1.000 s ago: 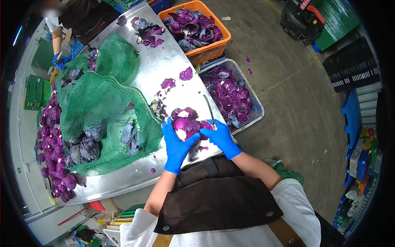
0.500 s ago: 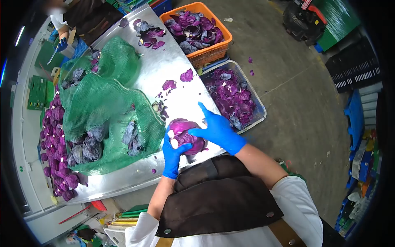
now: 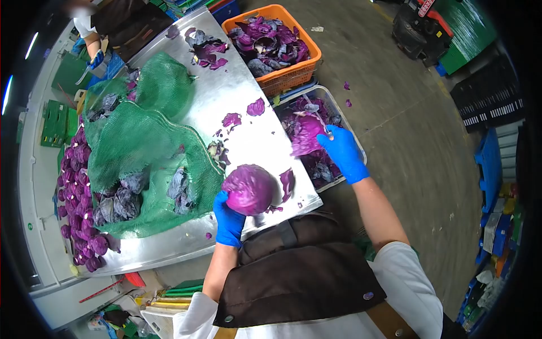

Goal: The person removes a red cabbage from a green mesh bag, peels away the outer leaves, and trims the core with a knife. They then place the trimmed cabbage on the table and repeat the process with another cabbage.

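A round red cabbage (image 3: 249, 190) stands at the table's near edge, its smooth purple side up. My left hand (image 3: 228, 221), in a blue glove, grips it from the lower left, with the thumb on its side. Off to the right, my gloved right hand (image 3: 345, 155) pinches a large purple cabbage leaf (image 3: 305, 134) over the pale-rimmed bin (image 3: 357, 139), which holds more leaves. A torn piece of leaf (image 3: 287, 185) lies on the metal just right of the cabbage.
A green mesh sack (image 3: 144, 141) with dark cabbages covers the table's (image 3: 220, 90) left part. Trimmed cabbages (image 3: 79, 198) are heaped along the far left edge. An orange crate (image 3: 314, 52) of leaves stands beyond the bin. Another person (image 3: 121, 25) works at the upper left.
My right hand has left the cabbage and moved right over the bin with a leaf. The cabbage has turned in my left hand, and a leaf scrap now lies beside it.
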`<action>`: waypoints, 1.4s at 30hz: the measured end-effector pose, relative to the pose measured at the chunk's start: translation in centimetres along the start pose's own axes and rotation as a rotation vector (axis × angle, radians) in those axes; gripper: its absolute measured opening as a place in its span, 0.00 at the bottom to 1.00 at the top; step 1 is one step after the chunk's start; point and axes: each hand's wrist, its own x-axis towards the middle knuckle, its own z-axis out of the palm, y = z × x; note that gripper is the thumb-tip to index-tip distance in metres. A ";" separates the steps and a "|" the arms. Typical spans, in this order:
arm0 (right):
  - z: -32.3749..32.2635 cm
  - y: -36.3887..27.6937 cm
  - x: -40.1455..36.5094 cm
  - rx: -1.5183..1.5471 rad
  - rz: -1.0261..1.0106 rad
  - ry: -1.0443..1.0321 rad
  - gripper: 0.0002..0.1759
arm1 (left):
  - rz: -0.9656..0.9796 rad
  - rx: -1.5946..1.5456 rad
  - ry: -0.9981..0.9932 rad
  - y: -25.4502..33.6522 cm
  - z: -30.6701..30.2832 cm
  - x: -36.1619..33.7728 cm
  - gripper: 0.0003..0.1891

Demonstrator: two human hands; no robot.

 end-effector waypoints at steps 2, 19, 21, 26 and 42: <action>-0.6 -3.6 -1.0 -0.057 -0.171 0.042 0.32 | -0.009 -0.041 -0.004 0.2 0.1 0.3 0.35; 14.6 -2.5 -4.6 0.710 0.383 -0.759 0.22 | 0.865 0.992 0.446 8.1 -6.3 -7.6 0.20; 15.8 -3.1 -4.4 0.625 0.397 -0.655 0.19 | 0.873 1.027 0.605 12.1 -9.3 -10.5 0.15; 17.8 -3.0 -4.8 0.609 0.342 -0.469 0.15 | 0.998 -0.228 0.284 20.8 -17.1 -16.6 0.29; 18.6 -6.1 -6.0 0.321 0.509 -0.226 0.13 | 1.315 -0.602 0.384 51.9 -35.7 -10.8 0.37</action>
